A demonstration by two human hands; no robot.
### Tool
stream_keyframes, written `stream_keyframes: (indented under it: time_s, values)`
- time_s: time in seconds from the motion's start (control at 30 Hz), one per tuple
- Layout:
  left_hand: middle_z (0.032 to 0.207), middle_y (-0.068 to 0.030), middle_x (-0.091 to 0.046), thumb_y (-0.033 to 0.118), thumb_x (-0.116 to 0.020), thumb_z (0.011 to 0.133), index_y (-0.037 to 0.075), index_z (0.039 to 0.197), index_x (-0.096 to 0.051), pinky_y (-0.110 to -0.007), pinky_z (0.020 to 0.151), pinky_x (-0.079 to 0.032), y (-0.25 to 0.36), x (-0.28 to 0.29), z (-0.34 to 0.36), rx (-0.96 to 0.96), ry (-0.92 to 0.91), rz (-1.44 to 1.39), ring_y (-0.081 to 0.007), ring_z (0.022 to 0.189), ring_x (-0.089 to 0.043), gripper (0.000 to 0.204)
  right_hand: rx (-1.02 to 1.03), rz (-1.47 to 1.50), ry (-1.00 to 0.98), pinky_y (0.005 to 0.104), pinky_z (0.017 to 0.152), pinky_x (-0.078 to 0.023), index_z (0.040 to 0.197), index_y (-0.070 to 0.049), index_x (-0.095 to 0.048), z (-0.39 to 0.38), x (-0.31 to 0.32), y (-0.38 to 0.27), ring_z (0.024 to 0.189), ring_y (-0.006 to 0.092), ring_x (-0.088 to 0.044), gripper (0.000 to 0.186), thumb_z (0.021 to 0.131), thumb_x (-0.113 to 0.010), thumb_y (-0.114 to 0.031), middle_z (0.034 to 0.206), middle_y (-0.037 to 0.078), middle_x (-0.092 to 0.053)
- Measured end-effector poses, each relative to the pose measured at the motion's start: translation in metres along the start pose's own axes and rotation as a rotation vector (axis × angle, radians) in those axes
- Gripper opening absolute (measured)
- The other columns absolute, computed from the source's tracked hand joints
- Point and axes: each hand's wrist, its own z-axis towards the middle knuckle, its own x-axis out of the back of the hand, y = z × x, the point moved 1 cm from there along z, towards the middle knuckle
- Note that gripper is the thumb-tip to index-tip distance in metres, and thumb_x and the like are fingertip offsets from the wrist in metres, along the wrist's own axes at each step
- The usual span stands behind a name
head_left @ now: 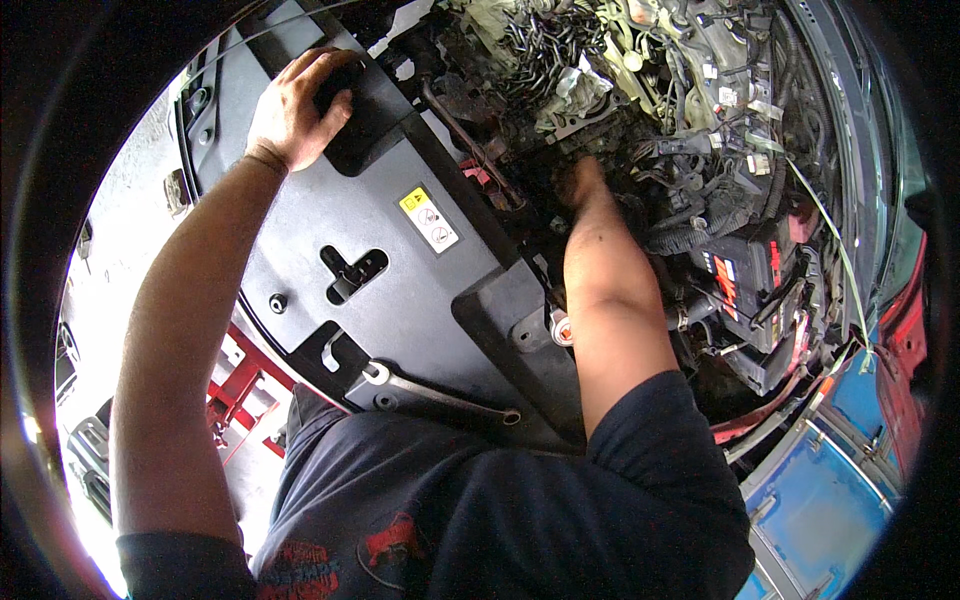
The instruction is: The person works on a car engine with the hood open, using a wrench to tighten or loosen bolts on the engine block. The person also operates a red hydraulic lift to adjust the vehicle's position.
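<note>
1. Upper left: your left hand (300, 108), splayed, rests on one black panel (345, 205), open room across its middle.
2. Upper centre: your right hand (579, 182), apart, beyond the panel's edge among engine parts (690, 168); grip cannot be told.
3. Lower centre: one wrench (440, 395).

Blue cabinet (825, 505) at lower right, red frame (241, 390) at left
</note>
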Motion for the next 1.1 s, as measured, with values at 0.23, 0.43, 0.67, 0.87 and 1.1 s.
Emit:
stream_keyframes:
  time_s: [0.23,0.43,0.67,0.87,1.1]
  values:
    - [0.116,-0.0146,-0.058,0.023,-0.056,0.081,0.009,0.119,-0.055,-0.040,0.095,-0.045,-0.003,0.000,0.002,-0.031,0.011,0.022,-0.0342,0.109,-0.056,0.041,0.126,-0.130,-0.014,0.0401,0.062,-0.047,0.105,-0.010,-0.060,0.124,0.043,0.034,0.074,0.0277,-0.056,0.025,0.093,-0.043,-0.024,0.090,0.013,-0.061]
    - [0.115,-0.0154,-0.058,0.023,-0.057,0.079,0.008,0.119,-0.055,-0.040,0.095,-0.045,0.000,-0.004,0.003,-0.003,0.000,-0.021,-0.0347,0.108,-0.056,0.042,0.149,-0.176,-0.035,0.0421,0.064,-0.046,0.105,-0.009,-0.059,0.112,0.038,0.027,0.074,0.0281,-0.056,0.025,0.092,-0.043,-0.021,0.089,0.013,-0.060]
    - [0.116,-0.0151,-0.058,0.021,-0.057,0.079,0.008,0.120,-0.055,-0.040,0.096,-0.044,0.006,-0.001,0.005,0.019,-0.024,-0.026,-0.0346,0.109,-0.056,0.043,0.012,-0.061,0.080,0.0446,0.064,-0.045,0.102,-0.007,-0.059,-0.009,-0.009,-0.010,0.073,0.0281,-0.056,0.026,0.089,-0.045,-0.025,0.085,0.012,-0.059]
    - [0.119,-0.0157,-0.057,0.020,-0.057,0.080,0.008,0.121,-0.055,-0.040,0.097,-0.043,0.009,-0.001,0.009,0.026,-0.039,-0.039,-0.0350,0.111,-0.055,0.043,0.034,-0.087,0.094,0.0431,0.060,-0.045,0.101,-0.008,-0.059,-0.005,-0.006,-0.008,0.072,0.0263,-0.056,0.026,0.090,-0.047,-0.028,0.082,0.012,-0.057]
    - [0.120,-0.0174,-0.057,0.019,-0.056,0.080,0.005,0.120,-0.054,-0.040,0.098,-0.042,0.017,-0.001,0.017,0.040,-0.065,-0.021,-0.0360,0.113,-0.053,0.043,0.032,0.017,0.137,0.0406,0.055,-0.046,0.102,-0.007,-0.055,-0.018,-0.006,-0.018,0.070,0.0274,-0.057,0.023,0.091,-0.046,-0.025,0.081,0.013,-0.055]
